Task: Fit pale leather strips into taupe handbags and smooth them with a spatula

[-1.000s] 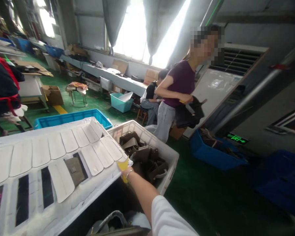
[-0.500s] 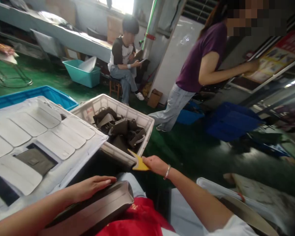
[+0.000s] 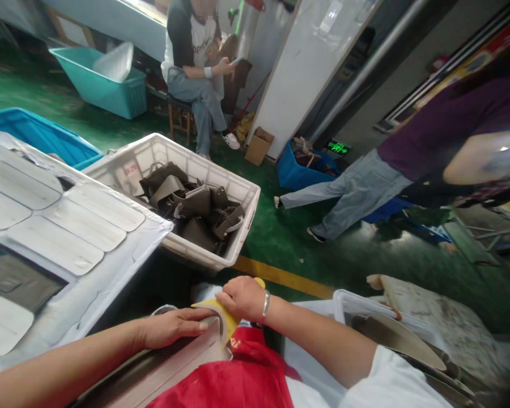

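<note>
My right hand (image 3: 243, 297), with a bracelet at the wrist, is closed around a yellow scraper-like tool (image 3: 232, 321) with a curved, hollowed edge. That edge sits at the near end of a grey-brown bag body (image 3: 187, 362) lying across my lap. My left hand (image 3: 174, 328) lies on top of the bag body, its fingers stretched out flat and close to the tool. Part of the bag body is hidden beneath my left forearm. A red apron (image 3: 233, 379) shows under it.
Left is a white-covered table (image 3: 123, 266) bearing pale panels and a dark bag piece (image 3: 21, 277). A white crate (image 3: 249, 226) holds several dark bags. One person (image 3: 195, 62) sits behind it; another in purple (image 3: 463, 124) stands right. A white bin (image 3: 340, 309) is beside me.
My right hand has brought the yellow tool left and down onto the bag body's end. The view has tilted down, and the person in purple has shifted right.
</note>
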A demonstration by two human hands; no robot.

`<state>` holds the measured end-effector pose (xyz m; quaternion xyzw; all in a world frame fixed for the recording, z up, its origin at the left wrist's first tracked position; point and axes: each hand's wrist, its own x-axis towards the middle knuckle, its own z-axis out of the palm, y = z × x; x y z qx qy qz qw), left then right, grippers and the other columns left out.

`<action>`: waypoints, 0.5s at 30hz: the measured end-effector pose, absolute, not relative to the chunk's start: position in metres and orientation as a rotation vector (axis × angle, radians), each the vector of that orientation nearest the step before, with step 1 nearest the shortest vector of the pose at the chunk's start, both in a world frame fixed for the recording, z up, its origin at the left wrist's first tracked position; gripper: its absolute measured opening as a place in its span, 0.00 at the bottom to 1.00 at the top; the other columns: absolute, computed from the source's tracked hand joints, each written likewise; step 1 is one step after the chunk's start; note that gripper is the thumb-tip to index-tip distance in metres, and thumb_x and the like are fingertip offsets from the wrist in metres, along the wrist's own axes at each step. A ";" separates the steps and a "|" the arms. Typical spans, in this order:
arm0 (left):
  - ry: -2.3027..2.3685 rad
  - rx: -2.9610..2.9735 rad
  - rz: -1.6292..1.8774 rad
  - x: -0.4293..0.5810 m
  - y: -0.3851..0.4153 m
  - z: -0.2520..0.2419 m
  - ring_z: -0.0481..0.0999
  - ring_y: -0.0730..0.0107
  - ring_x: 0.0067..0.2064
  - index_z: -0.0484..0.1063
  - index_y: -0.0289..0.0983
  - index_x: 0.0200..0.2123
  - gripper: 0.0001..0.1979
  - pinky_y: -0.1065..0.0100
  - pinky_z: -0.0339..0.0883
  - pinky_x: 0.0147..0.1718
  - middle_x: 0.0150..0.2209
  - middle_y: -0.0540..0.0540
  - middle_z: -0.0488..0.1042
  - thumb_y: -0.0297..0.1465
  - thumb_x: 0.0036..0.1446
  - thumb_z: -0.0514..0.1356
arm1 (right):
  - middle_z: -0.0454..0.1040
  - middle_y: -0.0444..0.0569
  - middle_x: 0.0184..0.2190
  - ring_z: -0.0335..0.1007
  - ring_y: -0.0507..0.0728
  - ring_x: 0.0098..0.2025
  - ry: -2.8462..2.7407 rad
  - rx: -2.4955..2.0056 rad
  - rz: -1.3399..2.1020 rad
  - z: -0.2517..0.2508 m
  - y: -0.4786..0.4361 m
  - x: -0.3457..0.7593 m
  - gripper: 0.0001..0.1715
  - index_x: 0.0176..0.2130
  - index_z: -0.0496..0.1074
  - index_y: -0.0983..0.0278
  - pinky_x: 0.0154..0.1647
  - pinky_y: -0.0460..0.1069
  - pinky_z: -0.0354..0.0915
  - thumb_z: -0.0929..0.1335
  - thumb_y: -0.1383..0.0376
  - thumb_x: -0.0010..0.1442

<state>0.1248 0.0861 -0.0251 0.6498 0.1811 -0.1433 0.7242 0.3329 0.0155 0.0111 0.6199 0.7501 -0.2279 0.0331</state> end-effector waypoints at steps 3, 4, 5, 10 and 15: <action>0.390 1.379 -0.292 0.126 0.082 -0.025 0.60 0.57 0.60 0.66 0.44 0.55 0.24 0.61 0.46 0.61 0.58 0.53 0.64 0.46 0.57 0.53 | 0.76 0.51 0.24 0.66 0.53 0.25 2.355 1.905 -0.550 0.007 0.021 0.321 0.32 0.25 0.76 0.64 0.27 0.48 0.51 0.54 0.54 0.65; 0.372 1.350 -0.289 0.126 0.081 -0.025 0.61 0.57 0.59 0.67 0.44 0.54 0.23 0.61 0.47 0.61 0.58 0.53 0.65 0.45 0.58 0.52 | 0.76 0.51 0.23 0.66 0.53 0.25 2.369 1.890 -0.513 0.007 0.023 0.318 0.33 0.24 0.76 0.64 0.27 0.48 0.51 0.54 0.53 0.65; 0.346 1.327 -0.283 0.126 0.080 -0.025 0.61 0.56 0.59 0.67 0.45 0.54 0.22 0.61 0.47 0.61 0.58 0.54 0.65 0.45 0.58 0.52 | 0.75 0.51 0.22 0.66 0.53 0.25 2.386 1.867 -0.479 0.007 0.025 0.315 0.34 0.24 0.76 0.64 0.27 0.48 0.50 0.53 0.54 0.66; 0.253 1.245 -0.220 0.120 0.078 -0.039 0.53 0.55 0.63 0.56 0.43 0.60 0.32 0.59 0.42 0.62 0.62 0.53 0.57 0.45 0.54 0.57 | 0.75 0.51 0.21 0.66 0.53 0.24 2.541 1.662 -0.342 0.010 0.038 0.310 0.34 0.22 0.75 0.64 0.26 0.48 0.51 0.54 0.54 0.66; 0.228 1.206 -0.166 0.113 0.077 -0.050 0.55 0.50 0.62 0.60 0.41 0.59 0.37 0.57 0.43 0.61 0.61 0.48 0.59 0.55 0.51 0.53 | 0.75 0.48 0.21 0.67 0.53 0.25 2.635 1.560 -0.285 0.013 0.043 0.307 0.31 0.23 0.74 0.63 0.26 0.47 0.52 0.54 0.56 0.66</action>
